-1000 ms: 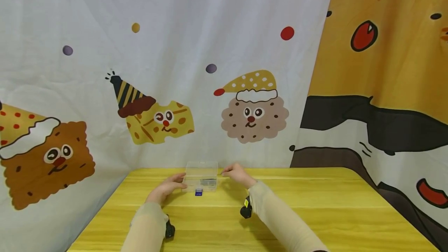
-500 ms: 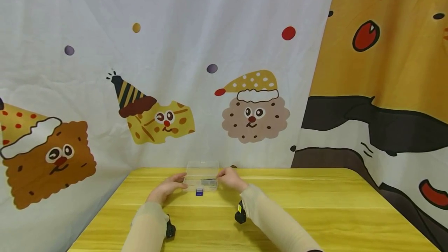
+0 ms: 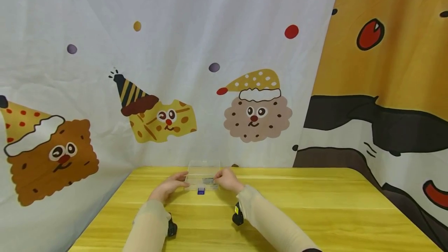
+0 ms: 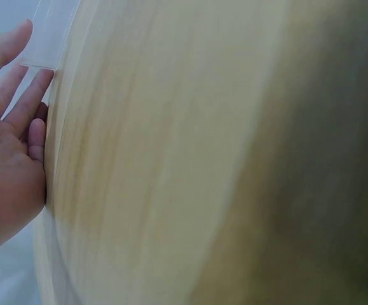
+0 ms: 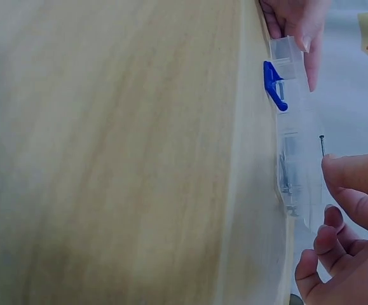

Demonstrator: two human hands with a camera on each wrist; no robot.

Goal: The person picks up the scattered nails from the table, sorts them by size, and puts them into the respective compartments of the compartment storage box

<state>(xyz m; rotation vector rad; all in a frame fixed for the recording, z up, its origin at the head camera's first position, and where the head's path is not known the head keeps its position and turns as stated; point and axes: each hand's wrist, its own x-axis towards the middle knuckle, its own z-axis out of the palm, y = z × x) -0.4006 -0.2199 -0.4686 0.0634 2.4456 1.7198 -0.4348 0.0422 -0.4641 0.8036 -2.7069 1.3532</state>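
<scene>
A clear plastic box (image 3: pixel 192 186) stands at the back of the table with its lid (image 3: pixel 203 167) raised and a blue latch (image 3: pixel 201 191) at its front. Thin dark metal pieces (image 3: pixel 208 181) lie in the box's right part. My left hand (image 3: pixel 170 186) rests at the box's left end, fingers mostly straight; its fingertips (image 4: pixel 47 76) touch the corner in the left wrist view. My right hand (image 3: pixel 229 180) is over the right end. Between its thumb and forefinger it pinches a thin dark nail (image 5: pixel 322 146), head pointing away from the fingers; the other fingers curl loosely.
The yellow wood-grain table (image 3: pixel 315 205) extends in front and to the right. Behind its far edge hangs a white curtain (image 3: pixel 175 49) with cartoon prints, close behind the raised lid.
My right hand, with the nail, has moved left from beside the box to over its right end. The left hand stays at the left end. The view has shifted slightly.
</scene>
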